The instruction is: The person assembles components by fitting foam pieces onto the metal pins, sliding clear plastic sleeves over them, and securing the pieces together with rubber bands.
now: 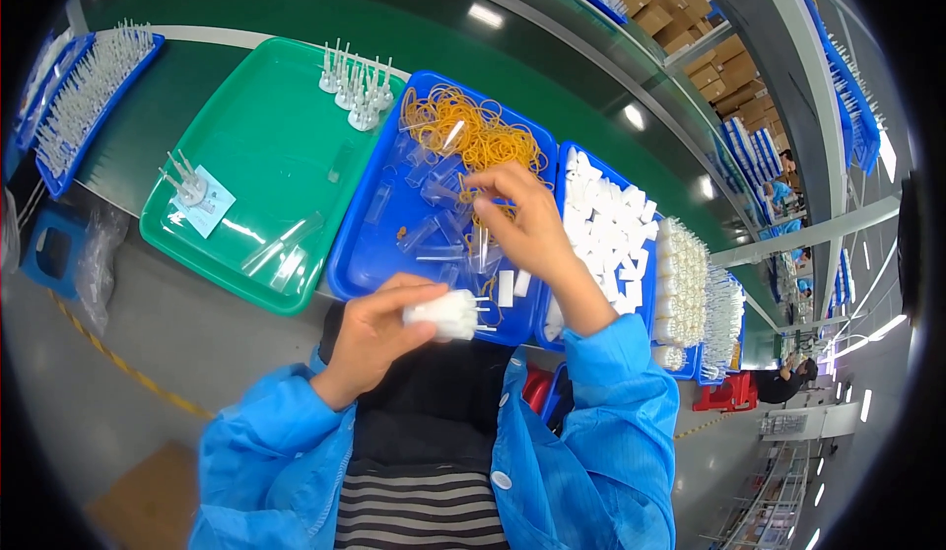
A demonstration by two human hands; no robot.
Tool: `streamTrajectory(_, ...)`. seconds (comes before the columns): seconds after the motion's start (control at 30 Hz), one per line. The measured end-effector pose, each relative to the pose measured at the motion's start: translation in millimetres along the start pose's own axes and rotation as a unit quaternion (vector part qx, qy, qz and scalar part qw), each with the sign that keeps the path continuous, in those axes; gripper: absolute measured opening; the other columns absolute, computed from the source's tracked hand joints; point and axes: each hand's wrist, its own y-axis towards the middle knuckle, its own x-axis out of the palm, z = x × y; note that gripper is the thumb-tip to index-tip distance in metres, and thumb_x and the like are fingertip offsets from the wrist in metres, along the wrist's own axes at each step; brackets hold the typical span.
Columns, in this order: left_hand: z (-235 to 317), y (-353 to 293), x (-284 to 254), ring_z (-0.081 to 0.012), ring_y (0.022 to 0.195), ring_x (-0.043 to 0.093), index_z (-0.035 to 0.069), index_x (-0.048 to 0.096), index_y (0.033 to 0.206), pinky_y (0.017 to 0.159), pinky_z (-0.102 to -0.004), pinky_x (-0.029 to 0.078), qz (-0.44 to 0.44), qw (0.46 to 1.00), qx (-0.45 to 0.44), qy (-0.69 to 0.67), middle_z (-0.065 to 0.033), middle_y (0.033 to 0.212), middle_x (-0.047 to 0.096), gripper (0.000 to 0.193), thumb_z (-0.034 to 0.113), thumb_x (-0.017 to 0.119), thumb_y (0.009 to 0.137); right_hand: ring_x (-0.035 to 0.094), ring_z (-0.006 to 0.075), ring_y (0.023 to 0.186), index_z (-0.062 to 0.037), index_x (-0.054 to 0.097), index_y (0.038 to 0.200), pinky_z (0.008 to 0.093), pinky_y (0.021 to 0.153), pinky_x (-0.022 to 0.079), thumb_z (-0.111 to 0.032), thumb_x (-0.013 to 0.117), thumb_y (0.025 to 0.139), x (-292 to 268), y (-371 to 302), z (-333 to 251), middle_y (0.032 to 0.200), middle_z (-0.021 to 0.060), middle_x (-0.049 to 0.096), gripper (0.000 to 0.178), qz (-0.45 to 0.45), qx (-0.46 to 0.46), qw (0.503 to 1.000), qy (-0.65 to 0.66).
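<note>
In the head view my left hand (379, 328) is closed round a bundle of white cylindrical pieces (443, 314), with thin white prongs pointing right. My right hand (527, 220) reaches over the blue tray (357, 254), its fingers curled in a pinch. What sits between its fingertips is too small to make out. Close to those fingertips lie yellow rubber bands (473, 131), heaped at the tray's far end. Short clear plastic tubes (419, 235) are scattered under and left of the right hand. A white block (506, 289) rests near the tray's front edge.
Left stands a green tray (256, 146) with pronged white parts (360, 92), a paper slip (209, 210) and clear tubes (286, 252). To the right, another tray holds white cylinders (601, 225), beside stacked white parts (680, 274). A blue stool (54, 254) stands at lower left.
</note>
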Motion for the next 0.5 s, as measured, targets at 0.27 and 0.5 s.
streamTrajectory(0.27,-4,0,-4,-0.023,0.111,0.057,-0.005,0.062,0.123,0.093,-0.0345,0.051,-0.013,1.0,-0.001,0.013,-0.014,0.12,0.056,0.036,-0.006,0.065,0.087,0.054,0.0341,0.114,-0.0064,0.061,0.121,0.0425,0.1,0.042,-0.021,0.062,0.088,46,96,42,0.116,0.0156,0.06,0.035,0.055,-0.069,0.994,-0.059)
streamTrajectory(0.5,0,-2,-9,-0.0231,0.111,0.056,-0.005,0.061,0.124,0.093,-0.0341,0.051,-0.019,1.0,-0.004,0.016,-0.0146,0.121,0.055,0.037,-0.005,0.065,0.087,0.049,0.0345,0.116,-0.0083,0.062,0.121,0.0433,0.103,0.039,-0.02,0.065,0.085,56,78,24,0.117,0.0155,0.058,0.038,-0.077,0.013,0.991,-0.107)
